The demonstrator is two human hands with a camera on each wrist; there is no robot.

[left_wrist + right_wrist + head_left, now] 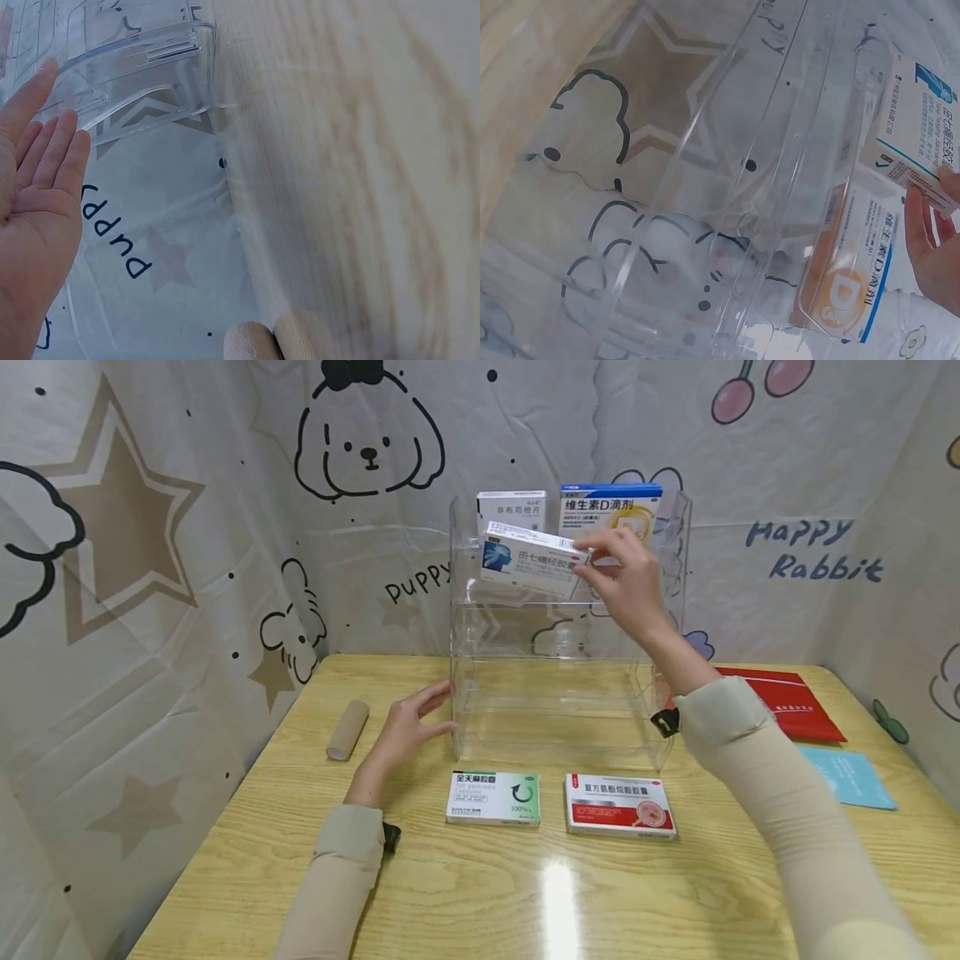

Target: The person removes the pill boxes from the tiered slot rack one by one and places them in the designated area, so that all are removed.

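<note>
My right hand pinches the right end of a white medicine box with a blue head picture, held tilted before the upper tier of a clear acrylic display rack. Behind it on that tier stand a white medicine box and a blue-topped vitamin D drops box; in the right wrist view the vitamin D box leans below the held box. My left hand is at the rack's left side, fingers extended; in the left wrist view its palm shows, holding nothing.
On the wooden table, a green-and-white medicine box and a red-and-white one lie before the rack. A cardboard tube lies to the left. A red packet and a light blue packet lie to the right.
</note>
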